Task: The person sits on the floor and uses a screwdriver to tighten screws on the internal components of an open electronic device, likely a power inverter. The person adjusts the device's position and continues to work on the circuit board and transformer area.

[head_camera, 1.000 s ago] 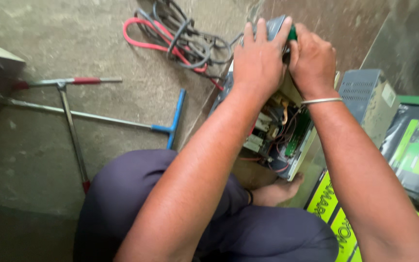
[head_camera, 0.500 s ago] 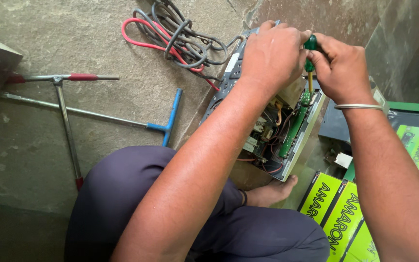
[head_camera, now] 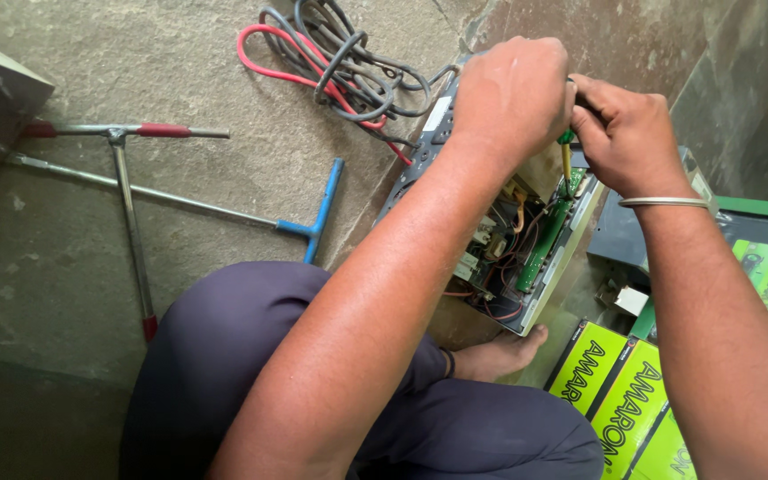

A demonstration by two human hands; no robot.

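An opened electrical unit (head_camera: 526, 258) stands tilted on the stone floor, its green circuit boards and wires exposed. My left hand (head_camera: 510, 98) grips the unit's top edge and steadies it. My right hand (head_camera: 624, 133) holds a green-handled screwdriver (head_camera: 566, 151) whose shaft points down into the unit next to a green board. The two hands touch each other above the unit. A metal bangle sits on my right wrist.
A bundle of red and grey cables (head_camera: 331, 62) lies behind the unit. Two T-handle wrenches, one red-gripped (head_camera: 131, 204) and one blue-gripped (head_camera: 313, 222), lie on the floor at left. Green and black boxes (head_camera: 615, 391) sit at right. My knee and bare foot (head_camera: 500, 356) are below the unit.
My right hand has drawn the screwdriver into view and set its shaft down into the unit. The view has shifted a little, and both hands stay at the unit's top.
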